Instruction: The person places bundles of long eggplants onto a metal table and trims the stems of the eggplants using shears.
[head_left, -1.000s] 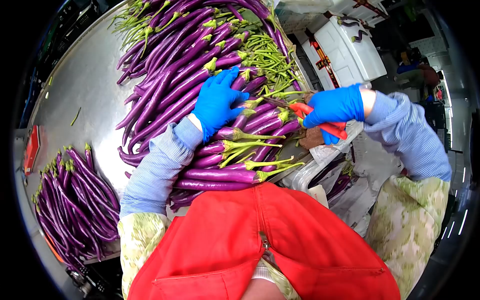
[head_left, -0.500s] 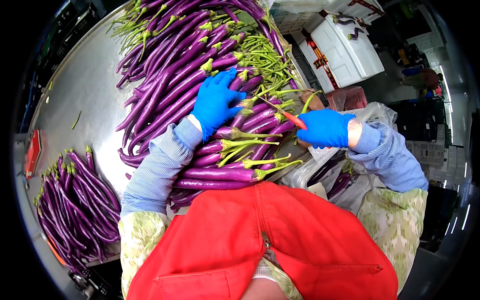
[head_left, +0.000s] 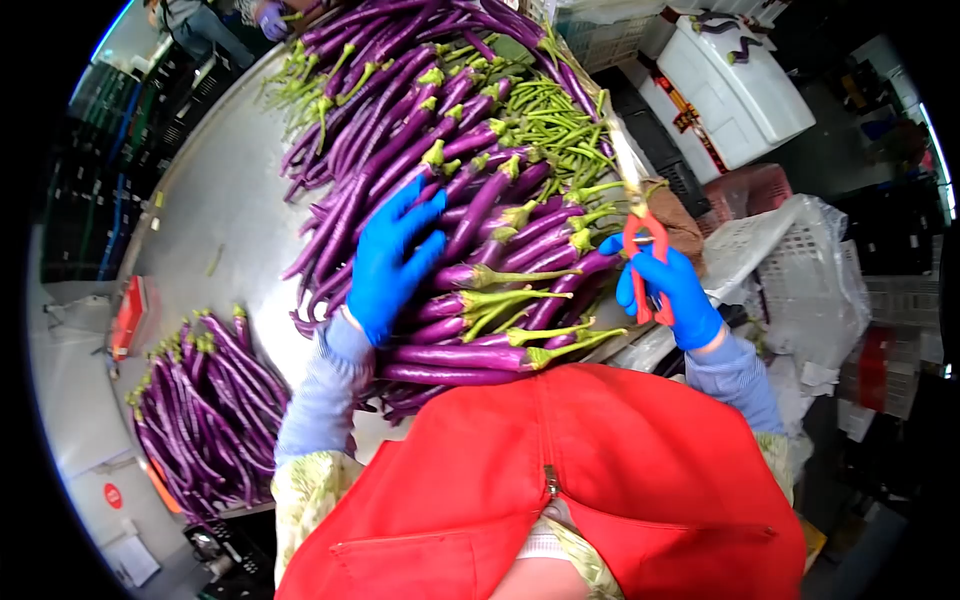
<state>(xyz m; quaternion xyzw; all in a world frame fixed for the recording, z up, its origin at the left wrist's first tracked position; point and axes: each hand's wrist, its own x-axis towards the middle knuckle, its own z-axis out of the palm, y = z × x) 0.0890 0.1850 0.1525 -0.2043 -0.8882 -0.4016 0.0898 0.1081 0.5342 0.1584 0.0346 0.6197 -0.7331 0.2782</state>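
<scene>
Long purple eggplants [head_left: 455, 357] lie heaped in front of me, many with green caps and stems pointing right. My left hand [head_left: 392, 265], in a blue glove, rests over the heap with its fingers spread, on or just above the eggplants. At the heap's right edge, my right hand [head_left: 672, 290], also gloved in blue, grips red-handled scissors [head_left: 641, 225]. Their blades point away from me, beside a pile of cut green stems [head_left: 560, 130]. The handles look spread apart, and nothing shows between the blades.
A separate bunch of eggplants [head_left: 205, 400] lies at the left on the metal table [head_left: 235, 235]. On the right stand a white foam box [head_left: 735, 90], a pink basket [head_left: 748, 195] and a plastic-lined crate [head_left: 790, 270]. Another person's gloved hand [head_left: 271, 20] shows at the far edge.
My left hand has moved back toward me off the eggplant caps. My right hand has drawn away from the stems, turning the scissors to point forward. The view has shifted.
</scene>
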